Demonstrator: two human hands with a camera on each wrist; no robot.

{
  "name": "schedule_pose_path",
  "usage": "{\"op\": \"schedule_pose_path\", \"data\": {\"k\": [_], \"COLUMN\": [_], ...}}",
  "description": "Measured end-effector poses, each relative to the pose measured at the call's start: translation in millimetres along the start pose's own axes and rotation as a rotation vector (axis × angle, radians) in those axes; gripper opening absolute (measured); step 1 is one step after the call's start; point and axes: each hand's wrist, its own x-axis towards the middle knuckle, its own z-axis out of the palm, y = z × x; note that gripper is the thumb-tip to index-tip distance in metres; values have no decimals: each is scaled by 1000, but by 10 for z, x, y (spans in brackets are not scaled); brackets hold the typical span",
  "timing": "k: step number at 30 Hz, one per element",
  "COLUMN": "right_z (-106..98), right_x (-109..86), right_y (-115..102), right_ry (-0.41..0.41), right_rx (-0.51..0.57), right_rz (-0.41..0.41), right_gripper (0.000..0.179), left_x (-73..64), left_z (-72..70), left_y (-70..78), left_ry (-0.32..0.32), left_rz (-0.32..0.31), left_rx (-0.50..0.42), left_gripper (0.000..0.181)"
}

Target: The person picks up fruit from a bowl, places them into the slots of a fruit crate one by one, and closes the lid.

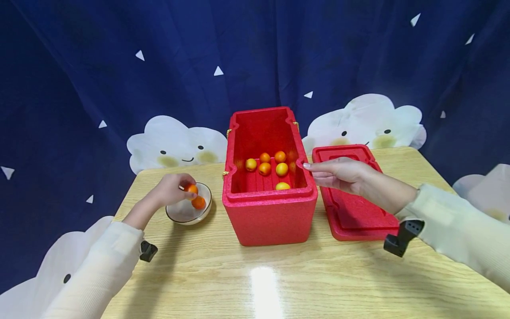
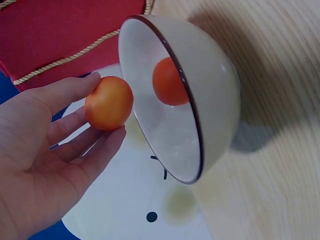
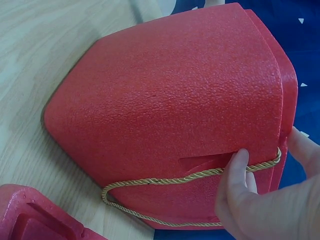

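Note:
My left hand pinches a round orange-yellow fruit between thumb and fingertips, just above the opening of a white bowl with a dark rim. Another orange fruit lies inside that bowl. In the middle of the table stands an uncovered red foam box, with several orange and yellow fruits on its floor. At the box's right side, my right hand grips the wall, thumb at the rim and fingers against the outside by a gold cord.
To the right of the box, its red lid lies flat, partly under my right forearm. A dark blue curtain with white clouds and triangles hangs behind the wooden table. Gold cord also shows on the box's left side.

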Motion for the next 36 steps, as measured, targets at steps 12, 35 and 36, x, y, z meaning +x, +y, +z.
{"op": "schedule_pose_path", "data": {"k": [12, 35, 36], "right_z": [-20, -9, -7], "right_x": [-9, 5, 6], "right_y": [8, 11, 11], "right_ry": [-16, -14, -12], "right_rx": [9, -18, -17], "right_rz": [-29, -22, -21], "right_gripper": [14, 67, 67], "left_x": [64, 136, 136], "left_z": [-49, -168, -175], "left_y": [149, 404, 413], "left_ry": [39, 49, 50], "left_rz": [58, 65, 66], "left_rx": [-37, -107, -113], "left_gripper": [26, 26, 25]}}
